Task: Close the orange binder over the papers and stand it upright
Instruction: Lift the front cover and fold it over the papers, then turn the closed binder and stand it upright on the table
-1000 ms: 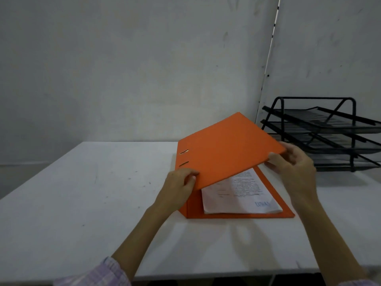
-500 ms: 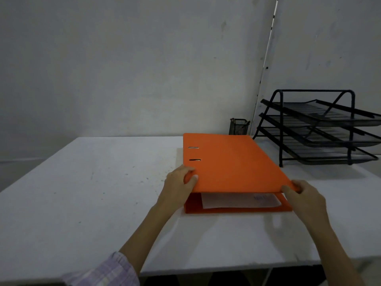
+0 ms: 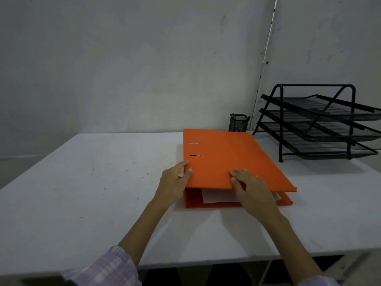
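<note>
From the head view, the flat orange cardboard binder lay on a scuffed white table by a bare grey wall, white papers peeking out. Left hand pinched its spine corner; right hand pressed flat, fingers spread, on the cover. A black wire tray rack and mesh pen cup sat behind.

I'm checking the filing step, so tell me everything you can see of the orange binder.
The orange lever-arch binder lies flat on the white table, spine to the left. It looks like matte card, with two slots near the spine. Its top cover is down but slightly raised at the near edge, where white papers show inside. The left hand grips the spine corner; the right hand rests on the cover. It is not yet upright.
</note>
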